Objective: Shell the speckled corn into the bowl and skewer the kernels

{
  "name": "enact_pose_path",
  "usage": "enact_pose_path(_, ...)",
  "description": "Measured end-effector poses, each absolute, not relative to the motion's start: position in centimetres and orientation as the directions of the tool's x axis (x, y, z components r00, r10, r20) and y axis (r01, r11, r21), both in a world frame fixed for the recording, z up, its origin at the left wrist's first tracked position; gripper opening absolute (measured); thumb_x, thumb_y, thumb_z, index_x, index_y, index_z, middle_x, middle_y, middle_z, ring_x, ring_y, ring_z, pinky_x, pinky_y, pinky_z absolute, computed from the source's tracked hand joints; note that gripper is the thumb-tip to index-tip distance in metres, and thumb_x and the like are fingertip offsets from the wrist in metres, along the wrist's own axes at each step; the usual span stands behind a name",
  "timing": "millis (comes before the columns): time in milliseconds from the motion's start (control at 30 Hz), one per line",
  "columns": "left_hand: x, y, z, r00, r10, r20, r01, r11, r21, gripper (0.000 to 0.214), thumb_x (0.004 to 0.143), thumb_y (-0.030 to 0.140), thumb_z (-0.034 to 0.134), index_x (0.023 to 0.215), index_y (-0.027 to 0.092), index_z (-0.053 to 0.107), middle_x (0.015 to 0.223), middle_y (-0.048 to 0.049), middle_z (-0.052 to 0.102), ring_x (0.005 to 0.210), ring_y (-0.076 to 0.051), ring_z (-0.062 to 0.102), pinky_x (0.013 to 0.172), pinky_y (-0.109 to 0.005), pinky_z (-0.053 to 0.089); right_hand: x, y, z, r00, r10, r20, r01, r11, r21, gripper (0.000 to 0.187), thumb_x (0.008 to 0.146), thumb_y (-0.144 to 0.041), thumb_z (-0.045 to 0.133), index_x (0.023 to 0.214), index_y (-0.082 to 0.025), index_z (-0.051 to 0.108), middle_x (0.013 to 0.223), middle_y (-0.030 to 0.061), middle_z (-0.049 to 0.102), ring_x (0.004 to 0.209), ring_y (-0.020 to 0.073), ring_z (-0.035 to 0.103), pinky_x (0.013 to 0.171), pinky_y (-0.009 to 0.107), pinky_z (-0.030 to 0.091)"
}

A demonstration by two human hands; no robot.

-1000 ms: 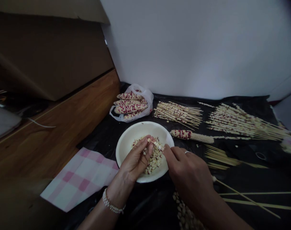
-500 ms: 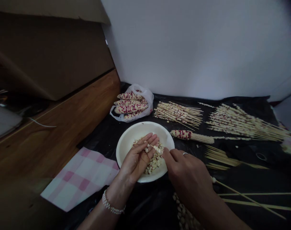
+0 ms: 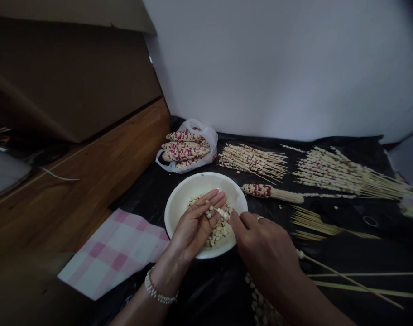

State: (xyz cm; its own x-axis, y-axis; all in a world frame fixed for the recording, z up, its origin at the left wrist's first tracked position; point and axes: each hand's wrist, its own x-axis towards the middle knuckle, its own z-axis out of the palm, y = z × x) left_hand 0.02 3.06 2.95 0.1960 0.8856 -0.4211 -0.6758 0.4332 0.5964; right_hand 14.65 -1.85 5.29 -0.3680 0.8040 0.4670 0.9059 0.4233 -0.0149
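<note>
Black sheet [image 3: 206, 285], left grip [image 3: 194, 226] opened since earlier under loose kernels [image 3: 210, 210], right grip [image 3: 266, 244] pinching threaded skewer [image 3: 223, 213]

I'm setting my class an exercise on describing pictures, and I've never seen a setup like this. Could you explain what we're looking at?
There is no machine, only someone working bare-handed. The view comes from a camera worn on the head, looking forward and down. The left hand is open, palm up, over a white bowl, holding a few kernels. The right hand holds a skewer threaded with pale kernels. On the black sheet lie a partly stripped corn cob, two bunches of threaded skewers and some bare sticks. More cobs sit in a plastic bag beyond the bowl.
</note>
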Motion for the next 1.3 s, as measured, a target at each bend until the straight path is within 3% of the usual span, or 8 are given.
enact_pose_path(333, 0.05, 3.07, 2.68, 0.194, 0.888, -0.416, -0.655, 0.433, 0.619, 0.029, 0.086, 0.008, 0.055, 0.113, 0.007, 0.066, 0.127, -0.0177, 0.062, 0.123, -0.026, 0.054, 0.104, -0.035, 0.044, 14.74, -2.03, 5.32, -0.363, 0.805, 0.469, 0.909, 0.417, -0.011, 0.019, 0.067, -0.003, 0.059, 0.077, -0.019, 0.061, 0.064, 0.0004, 0.058, 0.052, 0.0174, 0.051, 0.052, 0.031, 0.026)
enact_pose_path(900, -0.04, 2.88, 2.45, 0.187, 0.896, -0.403, -0.6, 0.429, 0.675, 0.031, 0.086, 0.012, 0.057, 0.116, 0.008, 0.065, 0.124, -0.0174, 0.065, 0.118, -0.025, 0.058, 0.101, -0.034, 0.046, 14.51, -2.07, 5.21, -0.378, 0.811, 0.447, 0.907, 0.421, 0.002, 0.022, 0.065, -0.003, 0.06, 0.08, -0.017, 0.065, 0.063, 0.0012, 0.059, 0.052, 0.017, 0.054, 0.051, 0.031, 0.028)
enact_pose_path(1300, 0.04, 3.01, 2.6, 0.208, 0.887, -0.413, -0.628, 0.445, 0.638, 0.029, 0.087, 0.011, 0.054, 0.114, 0.007, 0.065, 0.122, -0.0182, 0.065, 0.116, -0.026, 0.059, 0.095, -0.033, 0.05, 14.35, -1.81, 4.99, -0.374, 0.816, 0.441, 0.905, 0.425, -0.018, 0.02, 0.067, -0.002, 0.057, 0.079, -0.018, 0.064, 0.062, 0.0008, 0.059, 0.051, 0.0172, 0.054, 0.051, 0.03, 0.03)
